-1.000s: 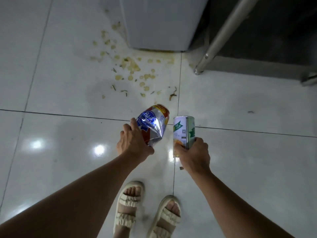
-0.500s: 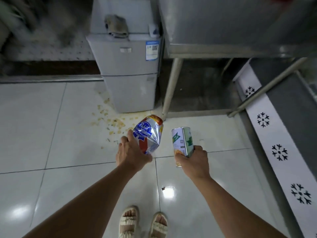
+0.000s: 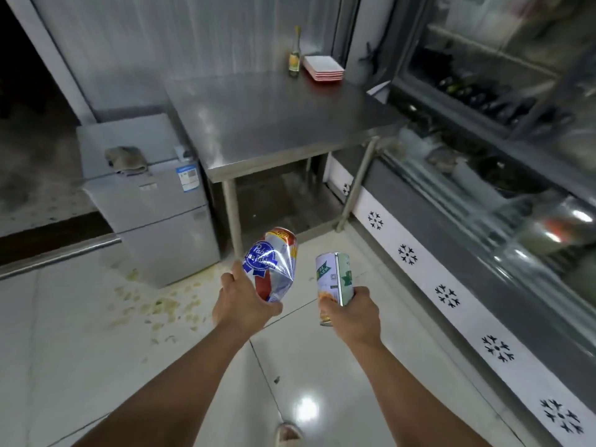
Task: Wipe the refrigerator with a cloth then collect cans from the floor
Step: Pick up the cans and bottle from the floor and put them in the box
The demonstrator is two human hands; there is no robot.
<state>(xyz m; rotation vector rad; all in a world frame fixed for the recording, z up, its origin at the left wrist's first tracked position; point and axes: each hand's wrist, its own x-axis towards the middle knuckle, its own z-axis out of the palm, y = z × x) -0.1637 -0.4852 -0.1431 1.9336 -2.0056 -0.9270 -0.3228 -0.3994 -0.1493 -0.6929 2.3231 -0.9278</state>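
Left hand (image 3: 240,304): fingers clamped around the lower part of a crushed silver can (image 3: 274,266). The can bears a blue ribbon label and a red band, and it tilts with its top end toward 1 o'clock.

Right hand (image 3: 354,312): fingers clamped around the lower half of a white-and-green can (image 3: 333,279). This can stands nearly upright. An orange picture shows on its lower label.

Both cans are held off the floor, near the centre of the view, close beside each other but apart.

Refrigerator (image 3: 151,204): a small grey two-door unit at 10 o'clock from the hands, standing on the tiled floor (image 3: 80,350). A crumpled cloth (image 3: 127,159) lies on its top. A blue-and-white sticker (image 3: 187,177) sits at the upper right corner of its front.

Floor in front of the refrigerator: scattered yellowish debris (image 3: 161,308) on the tiles, at 9 o'clock from the left hand.

Steel desk (image 3: 274,117): at 12 o'clock, directly right of the refrigerator. At its far edge stand a bottle (image 3: 294,56) and, just beside it, a stack of plates (image 3: 323,67).

A glass-fronted display case (image 3: 500,140) runs along the 3 o'clock side, with a white base strip (image 3: 451,304) printed with black snowflake marks.
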